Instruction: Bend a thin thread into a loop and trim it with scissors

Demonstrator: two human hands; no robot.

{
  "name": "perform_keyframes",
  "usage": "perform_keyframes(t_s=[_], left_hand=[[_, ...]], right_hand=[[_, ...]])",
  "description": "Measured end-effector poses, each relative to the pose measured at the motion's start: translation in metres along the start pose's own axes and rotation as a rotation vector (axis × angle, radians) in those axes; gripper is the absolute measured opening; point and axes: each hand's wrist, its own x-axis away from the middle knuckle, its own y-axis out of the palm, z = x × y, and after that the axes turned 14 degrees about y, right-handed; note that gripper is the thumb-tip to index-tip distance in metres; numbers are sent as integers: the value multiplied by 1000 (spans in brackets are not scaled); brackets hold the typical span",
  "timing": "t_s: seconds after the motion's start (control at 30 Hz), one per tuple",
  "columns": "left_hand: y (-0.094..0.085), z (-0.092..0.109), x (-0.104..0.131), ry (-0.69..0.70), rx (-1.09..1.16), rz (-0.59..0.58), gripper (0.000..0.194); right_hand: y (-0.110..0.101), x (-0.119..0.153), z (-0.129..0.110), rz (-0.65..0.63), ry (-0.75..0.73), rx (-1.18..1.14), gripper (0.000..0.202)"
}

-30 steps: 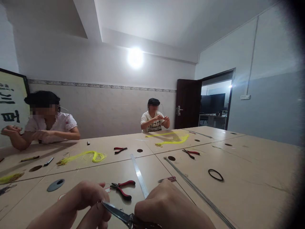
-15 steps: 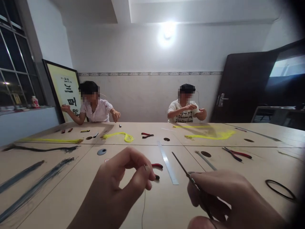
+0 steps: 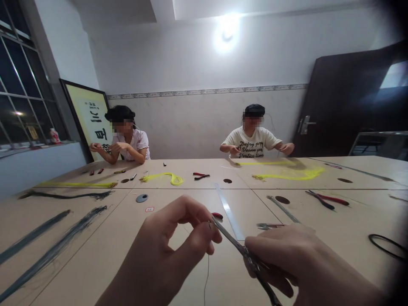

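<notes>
My left hand [image 3: 188, 242] is closed in a pinch, thumb against fingertips, on a thin line [image 3: 206, 272] that hangs down below it. A tiny dark curved bit [image 3: 209, 224] shows at the thumb tip; its kind is too small to make out. My right hand [image 3: 296, 259] is wrapped around a pair of scissors [image 3: 234, 242], its blades pointing up and left. The blade tip lies right at my left fingertips, where touching or slightly apart cannot be told. Part of the scissor handles is hidden by my right fingers.
A steel ruler [image 3: 229, 212], snips [image 3: 269, 226] and red-handled pliers [image 3: 328, 199] lie around my hands. Grey line bundles [image 3: 57, 250] are at left, yellow bundles [image 3: 287, 175] farther back. A black ring [image 3: 387, 246] lies at right. Two people [image 3: 127, 140] sit opposite.
The scissors have moved left and up, bringing their tip to my left fingertips. My left hand keeps its pinch. The view has shifted slightly, and both people opposite have moved their hands.
</notes>
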Motion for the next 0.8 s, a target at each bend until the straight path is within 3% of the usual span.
perform_keyframes(t_s=[0.17,0.47,0.8], left_hand=[[-1,1,-1,4,-37,-9,11],[-1,4,-2,9,-74,-18,12],[-1,4,-4,-3,-71,-29,10]], right_hand=[[-1,-1,1,-31,-3,-62,32],[-4,-8,-9,-61,75,-79,50],[6,0,5,78,-65,0,31]])
